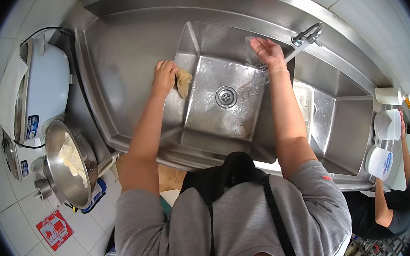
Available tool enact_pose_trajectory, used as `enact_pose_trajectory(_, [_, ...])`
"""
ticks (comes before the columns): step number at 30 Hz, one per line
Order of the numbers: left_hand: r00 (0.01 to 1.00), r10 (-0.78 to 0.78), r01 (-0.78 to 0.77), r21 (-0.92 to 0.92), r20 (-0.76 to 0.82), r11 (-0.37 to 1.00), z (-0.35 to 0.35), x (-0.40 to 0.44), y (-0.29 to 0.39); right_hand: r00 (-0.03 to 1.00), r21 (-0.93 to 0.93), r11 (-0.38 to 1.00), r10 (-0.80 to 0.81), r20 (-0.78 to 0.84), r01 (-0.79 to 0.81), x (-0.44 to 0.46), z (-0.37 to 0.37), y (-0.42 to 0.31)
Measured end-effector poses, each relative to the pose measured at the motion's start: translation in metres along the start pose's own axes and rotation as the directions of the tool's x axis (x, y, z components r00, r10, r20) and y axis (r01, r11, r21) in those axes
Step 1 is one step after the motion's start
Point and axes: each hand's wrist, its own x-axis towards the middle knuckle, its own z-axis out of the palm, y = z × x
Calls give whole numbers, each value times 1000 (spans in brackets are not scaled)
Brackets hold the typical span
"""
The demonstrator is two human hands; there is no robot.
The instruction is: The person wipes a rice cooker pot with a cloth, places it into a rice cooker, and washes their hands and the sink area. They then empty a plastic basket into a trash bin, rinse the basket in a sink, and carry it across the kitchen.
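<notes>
My left hand (164, 77) is closed on a yellowish cloth (184, 82), which hangs over the left rim of the steel sink basin (219, 121). Palm up, with its fingers stretched out, my right hand (268, 53) is over the basin's upper right corner and holds nothing. Water splashes around its fingers, just left of the running faucet (307, 36). The basin is wet and has a round drain (226, 97) in its floor.
A steel colander (89, 156) with pale food stands at the left below a white appliance (52, 78). Right of my forearm are a white tray (304, 101) and a second basin (346, 129). Another person (396, 213) at the far right touches white containers (379, 162).
</notes>
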Motion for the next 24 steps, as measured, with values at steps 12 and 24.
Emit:
enact_pose_trajectory(12, [999, -30, 30, 41, -19, 999, 1, 2, 0, 877, -51, 946, -317, -361, 321, 42, -47, 62])
enact_pose_trajectory(24, [994, -108, 108, 19, -5, 994, 4, 6, -4, 912, -828, -382, 187, 366, 411, 250, -122, 224])
